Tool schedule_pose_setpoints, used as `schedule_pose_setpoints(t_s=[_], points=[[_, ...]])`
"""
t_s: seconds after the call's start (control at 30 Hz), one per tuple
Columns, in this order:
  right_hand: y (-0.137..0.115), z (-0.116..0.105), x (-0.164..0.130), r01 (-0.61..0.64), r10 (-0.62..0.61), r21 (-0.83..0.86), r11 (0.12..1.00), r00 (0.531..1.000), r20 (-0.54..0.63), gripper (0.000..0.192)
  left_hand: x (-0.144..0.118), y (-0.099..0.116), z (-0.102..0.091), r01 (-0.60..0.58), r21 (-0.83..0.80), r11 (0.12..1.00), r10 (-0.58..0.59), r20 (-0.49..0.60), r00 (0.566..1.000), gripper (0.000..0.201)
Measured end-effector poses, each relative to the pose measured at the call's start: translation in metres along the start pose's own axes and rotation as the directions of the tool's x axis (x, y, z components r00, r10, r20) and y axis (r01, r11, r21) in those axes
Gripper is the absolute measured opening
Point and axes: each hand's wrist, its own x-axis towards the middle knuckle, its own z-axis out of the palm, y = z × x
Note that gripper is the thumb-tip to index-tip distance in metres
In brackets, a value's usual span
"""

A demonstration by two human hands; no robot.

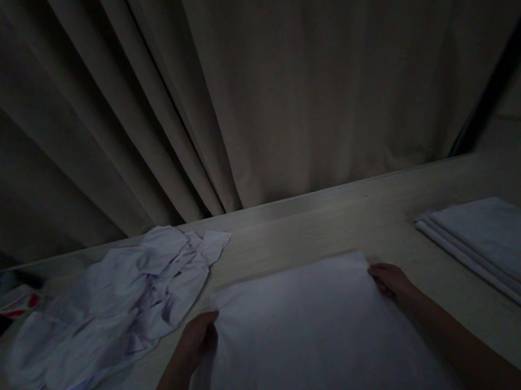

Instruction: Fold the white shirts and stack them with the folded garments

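**A:** Dim light here, but you can make out both hands on the flat white cloth (pixel 308 339), spread out on the table (pixel 324 224) right in front of the person.

**B:** Left hand (pixel 199 340) sits at the cloth's left edge, near its far corner. Fingers curled round that edge, so it looks like a light pinch on the fabric, though the shadow hides just how tightly it closes.

**A:** And the right hand (pixel 393 283) mirrors it on the opposite edge, touching the far right corner. Fingers bent down onto the cloth; whether they actually pinch it or only press on it, I cannot tell.

**B:** The cloth lies smooth between the two hands, its far edge running straight from one to the other, its near part running down out of view between the forearms.

**A:** Just beyond the left hand, to its outer side, there's a crumpled heap of white fabric (pixel 110 304), close to the flat cloth.

**B:** Out past the right hand, well apart from it, a neat stack of folded white cloths (pixel 513 260) lies at an angle on the table.

**A:** Behind everything, beyond both hands, a pleated curtain (pixel 242 79) hangs down to the table's far edge.
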Motion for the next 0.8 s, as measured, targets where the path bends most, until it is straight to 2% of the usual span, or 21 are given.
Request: schedule_pose_setpoints(t_s=[0.07,0.13,0.2,0.27,0.33,0.37,0.43,0.5,0.57,0.7,0.8], points=[[0.0,-0.002,-0.001,0.036,-0.037,-0.069,0.997,0.999,-0.017,0.024,-0.003,0.001,-0.001,-0.027,0.152,0.988,0.04,-0.085,0.996,0.027],[-0.001,-0.006,-0.003,0.081,-0.088,-0.147,0.986,0.995,-0.042,0.021,-0.008,0.005,-0.003,-0.057,0.3,0.952,0.114,-0.177,0.978,0.036],[-0.006,-0.009,-0.006,0.132,-0.158,-0.246,0.96,0.983,-0.093,0.027,-0.013,0.009,-0.004,-0.113,0.507,0.855,0.255,-0.22,0.941,0.044],[-0.014,-0.008,-0.01,0.217,-0.297,-0.387,0.896,0.942,-0.158,0.034,-0.014,0.014,0.002,-0.195,0.715,0.671,0.439,-0.172,0.882,0.048],[-0.023,0.0,-0.012,0.339,-0.482,-0.528,0.779,0.861,-0.158,0.041,-0.01,0.017,0.014,-0.28,0.832,0.479,0.585,-0.064,0.809,0.05],[-0.027,0.007,-0.012,0.4,-0.56,-0.576,0.712,0.819,-0.123,0.044,-0.006,0.017,0.022,-0.322,0.847,0.422,0.628,-0.017,0.778,0.051],[-0.031,0.023,-0.01,0.496,-0.638,-0.619,0.609,0.77,-0.01,0.05,0.002,0.013,0.039,-0.378,0.859,0.346,0.67,0.056,0.74,0.057],[-0.027,0.039,-0.005,0.533,-0.635,-0.641,0.552,0.767,0.09,0.056,0.01,0.003,0.052,-0.388,0.868,0.309,0.671,0.09,0.736,0.063],[-0.016,0.049,0.001,0.527,-0.599,-0.658,0.538,0.788,0.142,0.061,0.015,-0.01,0.056,-0.366,0.881,0.3,0.66,0.086,0.746,0.068],[0.007,0.055,0.011,0.514,-0.586,-0.673,0.532,0.797,0.146,0.068,0.018,-0.031,0.053,-0.328,0.895,0.301,0.631,0.07,0.773,0.073],[0.009,0.055,0.014,0.515,-0.595,-0.682,0.519,0.791,0.144,0.068,0.016,-0.026,0.053,-0.306,0.895,0.323,0.581,0.068,0.811,0.072]])
